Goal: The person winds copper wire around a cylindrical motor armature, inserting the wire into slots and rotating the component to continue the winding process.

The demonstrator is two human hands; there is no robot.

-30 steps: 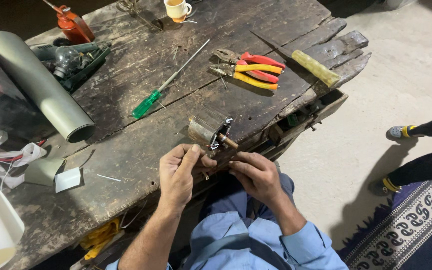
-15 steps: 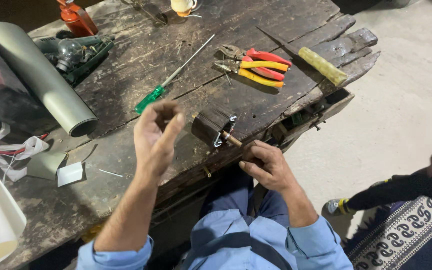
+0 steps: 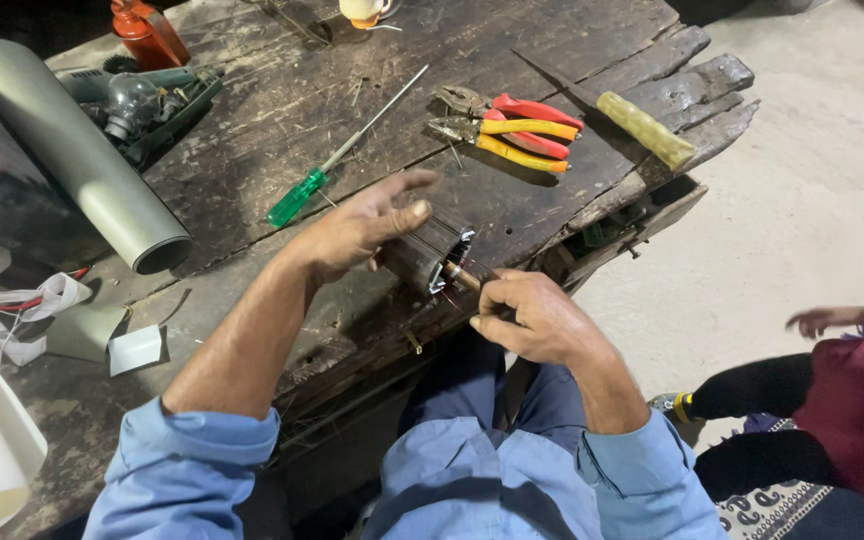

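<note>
hands meet at the near edge of the worn wooden workbench [image 3: 252, 130]. left hand [image 3: 357, 230] lies loosely opened over the dark cylindrical metal motor core [image 3: 432, 255], apparently steadying it. right hand [image 3: 537, 320] pinches its thin brown shaft [image 3: 460, 276], likely to turn or pull it. green-handled screwdriver [image 3: 337, 160] and red and yellow pliers [image 3: 512, 125] lie farther back, within reach.

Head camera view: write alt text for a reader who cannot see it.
A person's left hand rests open on a small motor part on a worn wooden bench, while the right hand pinches something thin at the part's open end. A green screwdriver and pliers lie beyond.
</note>
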